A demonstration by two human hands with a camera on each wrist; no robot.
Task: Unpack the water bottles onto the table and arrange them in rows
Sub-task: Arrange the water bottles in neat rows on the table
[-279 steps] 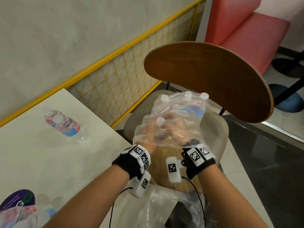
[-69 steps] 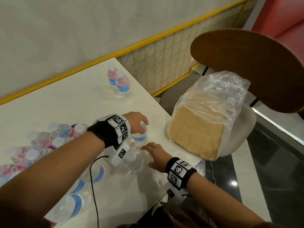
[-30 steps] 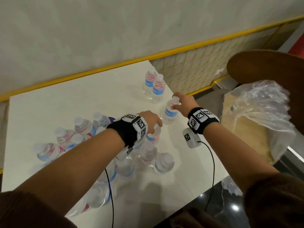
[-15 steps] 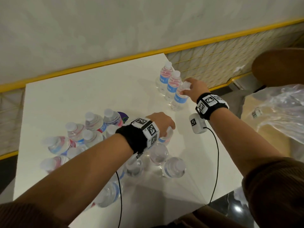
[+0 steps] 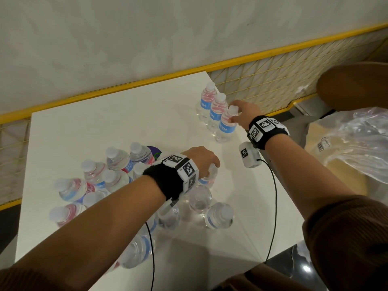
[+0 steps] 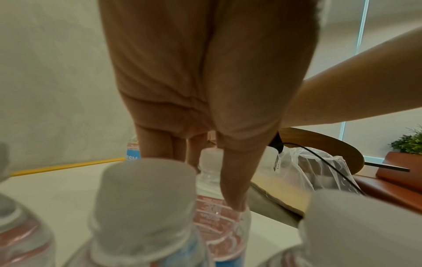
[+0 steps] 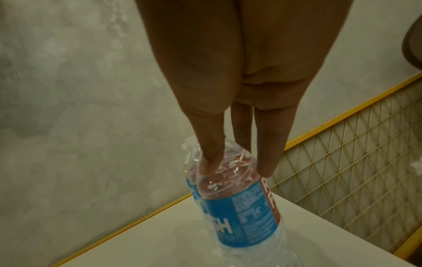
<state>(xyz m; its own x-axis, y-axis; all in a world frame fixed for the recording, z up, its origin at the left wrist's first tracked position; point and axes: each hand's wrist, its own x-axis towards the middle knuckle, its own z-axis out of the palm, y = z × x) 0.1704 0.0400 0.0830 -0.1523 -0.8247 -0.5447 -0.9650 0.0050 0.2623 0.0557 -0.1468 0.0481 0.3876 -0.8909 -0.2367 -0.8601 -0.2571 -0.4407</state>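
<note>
The right hand [image 5: 244, 114] pinches the shoulder of a water bottle [image 5: 225, 128] standing third in a row at the worktop's [image 5: 84, 131] far corner. The left hand [image 5: 201, 160] curls over the top of another bottle [image 6: 219, 206] at the edge of the loose cluster [image 5: 109, 177] nearer the person.

— Wristwear? Left hand [image 5: 201, 159]: black band [image 5: 162, 179] behind it, white blocks printed with black square codes.
— Right hand [image 5: 246, 113]: same band [image 5: 266, 131]; white camera box [image 5: 248, 154] under the wrist, thin black cable [image 5: 273, 206] trailing back.
— Sleeves?
— Brown ribbed cuffs [image 5: 344, 234], pushed up both forearms.
</note>
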